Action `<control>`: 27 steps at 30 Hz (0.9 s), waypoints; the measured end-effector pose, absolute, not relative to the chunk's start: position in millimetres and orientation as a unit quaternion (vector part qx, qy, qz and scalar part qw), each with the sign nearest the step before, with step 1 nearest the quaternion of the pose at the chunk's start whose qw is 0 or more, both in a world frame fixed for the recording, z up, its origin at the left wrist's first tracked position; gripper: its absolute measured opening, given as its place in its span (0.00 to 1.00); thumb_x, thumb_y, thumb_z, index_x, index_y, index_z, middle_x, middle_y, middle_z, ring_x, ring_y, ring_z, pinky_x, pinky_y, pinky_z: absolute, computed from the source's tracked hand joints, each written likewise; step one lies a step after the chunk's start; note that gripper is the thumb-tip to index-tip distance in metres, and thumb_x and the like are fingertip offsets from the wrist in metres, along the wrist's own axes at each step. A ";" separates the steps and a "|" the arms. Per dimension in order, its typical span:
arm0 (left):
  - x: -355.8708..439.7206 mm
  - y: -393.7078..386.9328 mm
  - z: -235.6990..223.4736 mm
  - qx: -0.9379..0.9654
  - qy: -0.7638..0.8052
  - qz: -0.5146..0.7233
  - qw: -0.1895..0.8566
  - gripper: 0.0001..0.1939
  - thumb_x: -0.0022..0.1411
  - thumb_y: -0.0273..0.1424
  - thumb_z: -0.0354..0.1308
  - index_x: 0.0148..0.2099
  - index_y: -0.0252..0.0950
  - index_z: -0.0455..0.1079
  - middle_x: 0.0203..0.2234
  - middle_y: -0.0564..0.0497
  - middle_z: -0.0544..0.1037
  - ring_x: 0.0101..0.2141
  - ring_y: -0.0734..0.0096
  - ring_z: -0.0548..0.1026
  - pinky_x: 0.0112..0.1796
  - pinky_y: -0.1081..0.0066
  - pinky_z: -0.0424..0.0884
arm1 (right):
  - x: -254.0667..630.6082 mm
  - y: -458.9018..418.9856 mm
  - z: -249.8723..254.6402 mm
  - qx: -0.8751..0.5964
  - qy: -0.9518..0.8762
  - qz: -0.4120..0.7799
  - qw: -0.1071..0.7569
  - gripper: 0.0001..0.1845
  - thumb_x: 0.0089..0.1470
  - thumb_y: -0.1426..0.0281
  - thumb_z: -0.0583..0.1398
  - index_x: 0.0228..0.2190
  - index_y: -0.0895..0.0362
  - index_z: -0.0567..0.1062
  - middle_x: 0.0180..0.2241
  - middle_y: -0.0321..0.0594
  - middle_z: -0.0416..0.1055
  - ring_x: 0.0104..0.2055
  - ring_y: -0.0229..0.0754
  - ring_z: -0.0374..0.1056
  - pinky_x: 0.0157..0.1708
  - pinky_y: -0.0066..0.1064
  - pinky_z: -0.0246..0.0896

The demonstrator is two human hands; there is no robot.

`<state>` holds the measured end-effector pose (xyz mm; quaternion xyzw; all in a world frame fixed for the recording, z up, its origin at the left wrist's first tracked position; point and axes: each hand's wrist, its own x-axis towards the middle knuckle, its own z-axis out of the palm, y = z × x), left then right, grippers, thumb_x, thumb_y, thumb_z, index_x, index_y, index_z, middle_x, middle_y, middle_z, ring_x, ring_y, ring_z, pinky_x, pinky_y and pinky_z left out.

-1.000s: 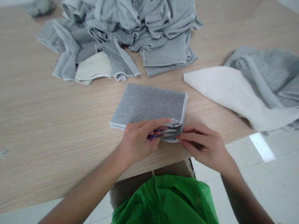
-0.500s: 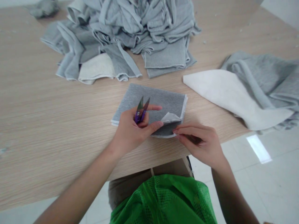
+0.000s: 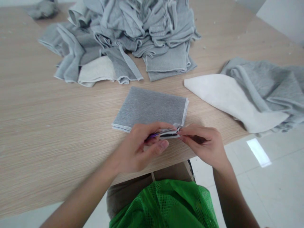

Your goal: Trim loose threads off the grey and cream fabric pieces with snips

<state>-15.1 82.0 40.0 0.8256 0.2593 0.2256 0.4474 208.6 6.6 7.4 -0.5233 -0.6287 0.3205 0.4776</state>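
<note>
A folded grey cloth (image 3: 152, 106) with white stitched edges lies near the table's front edge. My left hand (image 3: 144, 145) is closed round purple-handled thread snips (image 3: 153, 136), their blades lying along the cloth's near right corner and partly hidden by the fingers. My right hand (image 3: 204, 141) pinches the edge at that corner between thumb and fingertips, holding it slightly raised. A dark gap shows between the cloth's layers beside the blades.
A heap of grey cloths (image 3: 133, 28) covers the back of the table (image 3: 59, 142). On the right, another grey cloth (image 3: 268, 85) with a white piece (image 3: 230, 91) hangs over the edge. A small grey bundle (image 3: 44, 9) sits back left.
My left hand has turned and let go of the cloth's lifted flap, bringing the snips down from upright to the corner. My right hand still pinches the edge in nearly the same place.
</note>
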 end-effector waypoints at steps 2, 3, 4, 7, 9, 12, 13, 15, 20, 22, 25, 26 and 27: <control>-15.1 79.9 39.4 0.853 0.236 0.222 0.410 0.20 0.71 0.40 0.52 0.61 0.38 0.68 0.28 0.54 0.76 0.27 0.73 0.72 0.29 0.73 0.64 | 208.8 6.7 6.8 -0.522 -0.623 0.326 0.483 0.10 0.55 0.79 0.65 0.35 0.52 0.83 0.36 0.35 0.83 0.38 0.37 0.78 0.39 0.27 0.72; -15.4 79.2 38.3 0.863 0.227 0.222 0.393 0.21 0.72 0.41 0.50 0.61 0.38 0.67 0.35 0.51 0.79 0.33 0.70 0.76 0.33 0.71 0.67 | 208.9 6.7 6.6 -0.521 -0.620 0.329 0.486 0.10 0.55 0.79 0.65 0.35 0.52 0.83 0.36 0.35 0.83 0.38 0.37 0.78 0.40 0.27 0.73; -16.0 78.6 36.7 0.872 0.222 0.219 0.377 0.21 0.73 0.41 0.48 0.61 0.38 0.67 0.40 0.49 0.79 0.37 0.68 0.77 0.36 0.70 0.69 | 209.0 6.8 6.5 -0.519 -0.618 0.331 0.489 0.10 0.54 0.79 0.66 0.35 0.52 0.83 0.35 0.35 0.83 0.37 0.37 0.78 0.40 0.27 0.73; -18.4 77.5 31.0 0.898 0.240 0.197 0.310 0.21 0.75 0.38 0.44 0.62 0.38 0.67 0.35 0.50 0.78 0.31 0.69 0.75 0.31 0.70 0.66 | 209.2 7.3 7.0 -0.513 -0.616 0.336 0.495 0.10 0.54 0.79 0.66 0.34 0.52 0.83 0.35 0.35 0.83 0.37 0.37 0.78 0.40 0.28 0.73; -19.5 76.7 27.8 0.913 0.257 0.188 0.254 0.21 0.75 0.37 0.44 0.62 0.37 0.68 0.30 0.52 0.75 0.25 0.72 0.71 0.26 0.72 0.62 | 209.4 7.6 7.5 -0.512 -0.616 0.335 0.497 0.09 0.53 0.79 0.67 0.34 0.53 0.83 0.35 0.35 0.83 0.37 0.37 0.78 0.40 0.28 0.73; -19.7 75.2 24.8 0.925 0.265 0.185 0.198 0.20 0.74 0.37 0.46 0.62 0.36 0.68 0.29 0.52 0.74 0.23 0.73 0.70 0.24 0.73 0.61 | 209.7 8.0 8.0 -0.508 -0.614 0.337 0.501 0.09 0.53 0.79 0.67 0.33 0.53 0.83 0.34 0.35 0.82 0.37 0.38 0.78 0.40 0.28 0.74; -19.5 74.7 24.3 0.927 0.265 0.188 0.187 0.20 0.74 0.38 0.47 0.61 0.36 0.68 0.29 0.51 0.74 0.23 0.74 0.70 0.24 0.73 0.61 | 209.8 8.0 8.0 -0.506 -0.614 0.339 0.502 0.09 0.53 0.79 0.67 0.33 0.53 0.83 0.34 0.36 0.82 0.37 0.38 0.78 0.40 0.28 0.74; -18.6 73.7 23.4 0.929 0.265 0.193 0.173 0.20 0.74 0.38 0.47 0.61 0.35 0.69 0.29 0.51 0.75 0.23 0.74 0.70 0.24 0.74 0.62 | 210.0 7.9 8.0 -0.505 -0.613 0.339 0.504 0.09 0.53 0.79 0.67 0.33 0.53 0.83 0.34 0.36 0.82 0.38 0.39 0.78 0.40 0.29 0.74; -16.2 72.1 22.6 0.927 0.265 0.200 0.175 0.19 0.74 0.37 0.49 0.58 0.34 0.70 0.29 0.52 0.75 0.22 0.75 0.70 0.23 0.75 0.63 | 210.1 7.4 8.1 -0.505 -0.614 0.334 0.506 0.10 0.53 0.79 0.66 0.33 0.53 0.83 0.35 0.37 0.82 0.38 0.41 0.78 0.39 0.33 0.75; -15.6 71.8 22.7 0.924 0.265 0.205 0.184 0.17 0.74 0.36 0.49 0.57 0.34 0.71 0.28 0.52 0.74 0.23 0.75 0.71 0.24 0.74 0.64 | 209.9 7.2 8.1 -0.509 -0.609 0.333 0.508 0.09 0.53 0.79 0.66 0.33 0.53 0.83 0.34 0.37 0.82 0.37 0.42 0.78 0.39 0.33 0.75; -14.7 71.4 22.9 0.921 0.264 0.209 0.195 0.16 0.74 0.36 0.50 0.55 0.34 0.72 0.28 0.53 0.74 0.23 0.74 0.71 0.24 0.74 0.64 | 209.7 6.7 7.9 -0.513 -0.605 0.331 0.510 0.09 0.52 0.80 0.67 0.32 0.53 0.83 0.34 0.37 0.82 0.37 0.41 0.78 0.38 0.32 0.75; -14.2 71.3 22.9 0.920 0.263 0.211 0.198 0.16 0.73 0.36 0.50 0.54 0.34 0.72 0.28 0.53 0.74 0.23 0.74 0.71 0.24 0.74 0.64 | 209.6 6.4 7.8 -0.514 -0.605 0.330 0.511 0.09 0.52 0.80 0.67 0.32 0.53 0.83 0.34 0.37 0.82 0.37 0.40 0.78 0.38 0.31 0.75; -13.7 71.2 22.9 0.920 0.263 0.212 0.200 0.16 0.73 0.36 0.50 0.54 0.34 0.72 0.28 0.53 0.74 0.23 0.75 0.71 0.24 0.75 0.63 | 209.5 6.1 7.8 -0.515 -0.604 0.328 0.511 0.09 0.52 0.80 0.67 0.32 0.53 0.83 0.34 0.37 0.82 0.37 0.40 0.78 0.38 0.31 0.74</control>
